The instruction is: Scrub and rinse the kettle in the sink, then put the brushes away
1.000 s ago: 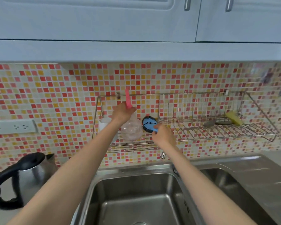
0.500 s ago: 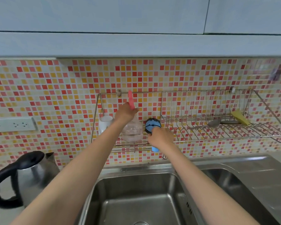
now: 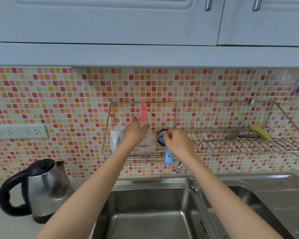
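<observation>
From the head camera, both arms reach up over the sink to a wire rack fixed on the tiled wall above the counter's back edge. The left hand has its grip closed around the pink brush, whose handle stands upright above the fist, while its clear bristled head sits below the hand on the left part of the rack. A white cup stands just beside that hand, at the rack's left end. The right hand rests on the blue brush; its fingers curl loosely near the dark round head, and I cannot tell whether the grip is closed on it. The blue handle hangs down past the rack's front edge. Further right on the rack lie a spoon and a yellow sponge. The kettle, steel with a black handle, stands on the counter left of the sink, well apart from both hands.
</observation>
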